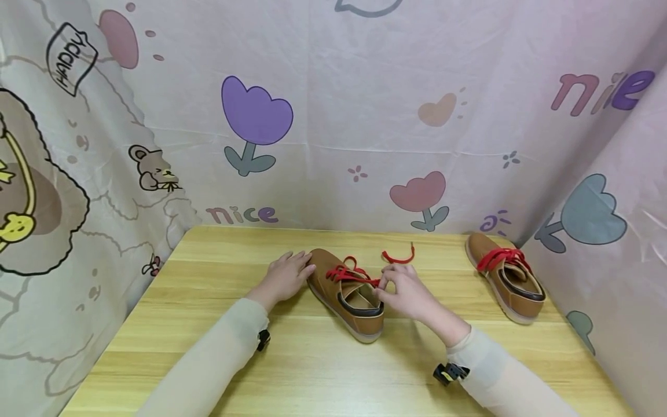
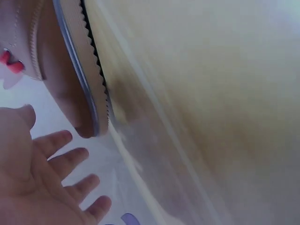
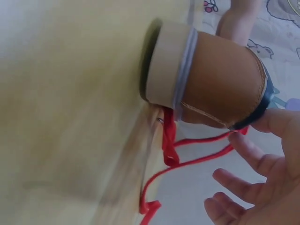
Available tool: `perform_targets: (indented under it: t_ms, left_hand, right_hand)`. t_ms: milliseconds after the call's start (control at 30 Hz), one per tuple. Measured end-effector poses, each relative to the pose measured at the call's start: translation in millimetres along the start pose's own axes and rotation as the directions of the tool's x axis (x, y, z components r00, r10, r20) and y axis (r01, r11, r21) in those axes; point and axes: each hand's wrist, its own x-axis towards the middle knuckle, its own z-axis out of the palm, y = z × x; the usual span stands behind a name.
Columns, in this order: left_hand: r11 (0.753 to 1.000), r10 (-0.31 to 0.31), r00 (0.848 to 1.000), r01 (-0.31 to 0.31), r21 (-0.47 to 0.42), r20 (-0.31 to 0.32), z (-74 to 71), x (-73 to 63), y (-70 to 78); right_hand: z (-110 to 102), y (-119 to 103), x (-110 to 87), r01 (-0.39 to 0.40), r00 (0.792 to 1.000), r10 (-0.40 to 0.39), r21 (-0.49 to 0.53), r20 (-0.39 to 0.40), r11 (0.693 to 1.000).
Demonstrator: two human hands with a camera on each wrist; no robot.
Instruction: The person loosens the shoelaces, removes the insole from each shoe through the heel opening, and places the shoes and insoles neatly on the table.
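A brown leather shoe with red laces, a dark collar and a pale sole stands on the table, toe pointing away and left. My left hand is by its toe, fingers extended; in the left wrist view that hand shows spread fingers beside the toe. Next to the shoe's opening, my right hand pinches a red shoelace between thumb and index finger. The right wrist view shows the heel, the pinching hand and lace strands hanging along the shoe's side.
A second brown shoe with red laces stands at the right edge of the wooden table. A curved lace end lies beyond my right hand. Patterned curtains rise behind the table and at both sides.
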Motion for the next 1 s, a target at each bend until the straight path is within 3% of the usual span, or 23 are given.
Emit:
perform_targets:
  t_ms: [200,467,800,1000]
  left_hand:
    - [1.000,-0.008,0.998,0.009,0.007,-0.066,-2.0,-18.4,13.9]
    - [0.998,-0.055,0.997,0.056,0.030,-0.045,3.9,-37.6,33.4]
    - [0.998,-0.056,0.998,0.056,-0.020,-0.018,13.7,-39.5,41.5]
    - [0.995,-0.035,0.999,0.034,-0.089,-0.005,15.1,-29.3,37.7]
  right_hand:
    - [-7,2,7.9,0.029,0.998,-0.029,-0.005,-0.051,1.000]
    - [-4,6,16.1,0.041,0.999,-0.041,0.001,0.009,0.999]
    - [0,5,18.7,0.057,0.997,-0.058,0.019,0.048,0.998]
    - [5,4,15.9,0.061,0.998,-0.062,0.019,0.033,0.998]
